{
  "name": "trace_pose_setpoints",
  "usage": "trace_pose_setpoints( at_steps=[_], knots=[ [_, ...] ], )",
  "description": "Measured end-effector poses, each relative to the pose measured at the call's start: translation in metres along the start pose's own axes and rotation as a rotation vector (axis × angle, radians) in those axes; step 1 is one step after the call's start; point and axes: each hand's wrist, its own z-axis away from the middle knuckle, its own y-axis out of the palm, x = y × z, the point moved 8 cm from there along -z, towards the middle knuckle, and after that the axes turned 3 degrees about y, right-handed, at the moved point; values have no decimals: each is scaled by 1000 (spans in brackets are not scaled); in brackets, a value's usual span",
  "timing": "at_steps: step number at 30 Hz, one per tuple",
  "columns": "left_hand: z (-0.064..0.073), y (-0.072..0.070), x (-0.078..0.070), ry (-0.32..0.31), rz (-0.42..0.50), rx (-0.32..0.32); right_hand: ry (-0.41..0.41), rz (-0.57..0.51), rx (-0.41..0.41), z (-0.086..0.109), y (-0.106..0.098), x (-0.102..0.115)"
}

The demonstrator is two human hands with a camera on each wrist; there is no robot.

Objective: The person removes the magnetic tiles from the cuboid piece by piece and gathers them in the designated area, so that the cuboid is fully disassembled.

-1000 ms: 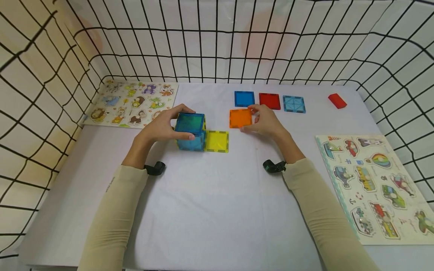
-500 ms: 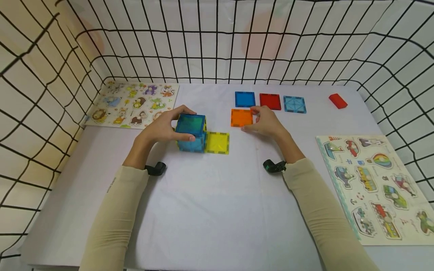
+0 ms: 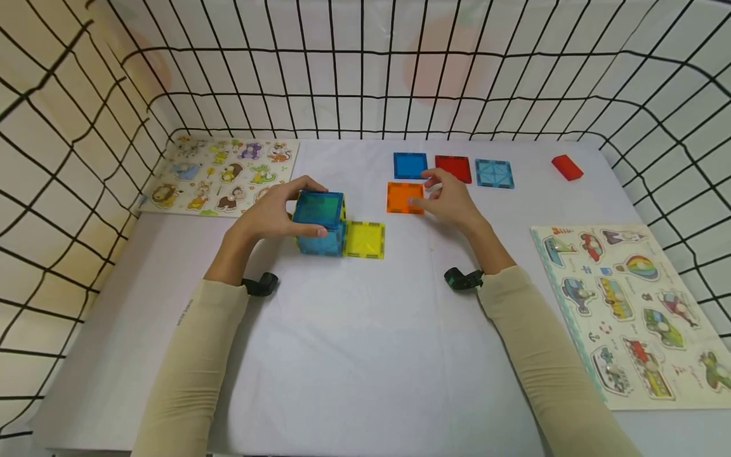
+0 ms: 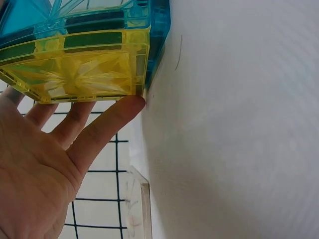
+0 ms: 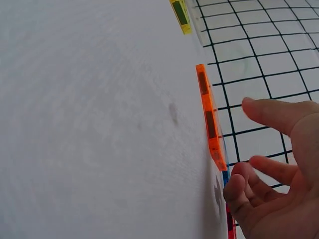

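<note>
In the head view my left hand (image 3: 270, 216) grips a box of magnetic tiles (image 3: 320, 222), thumb along the front and fingers at the back. The box has blue tiles on top and front; its yellow side tile (image 4: 79, 74) shows in the left wrist view. A flat yellow magnetic tile (image 3: 365, 240) adjoins the box on the right. My right hand (image 3: 452, 200) hovers over the right edge of an orange magnetic tile (image 3: 404, 197). In the right wrist view thumb and fingers are spread apart, with a gap between them and the orange tile.
Behind the orange tile lie a blue tile (image 3: 410, 165), a red tile (image 3: 454, 169) and a light blue tile (image 3: 494, 173). A red block (image 3: 567, 167) is farther right. Picture puzzle boards flank the table, an animal board (image 3: 219, 171) and a vehicle board (image 3: 628, 317). Black wire mesh (image 3: 365, 95) encloses it.
My right hand has let go of the orange tile's right edge, its fingers now spread above it. The left hand keeps its grip on the box.
</note>
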Motion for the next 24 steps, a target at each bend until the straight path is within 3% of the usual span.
trace_pose_setpoints(
  at_steps=[11,18,24],
  knots=[
    [1,-5,-2,6,-62,-31,-189,-8,99,19,13,30],
    [-1,-5,-6,31,-67,-32,-275,103,176,36,35,55],
    [-3,-4,-6,43,-72,-31,-302,149,249,45,53,66]
  ],
)
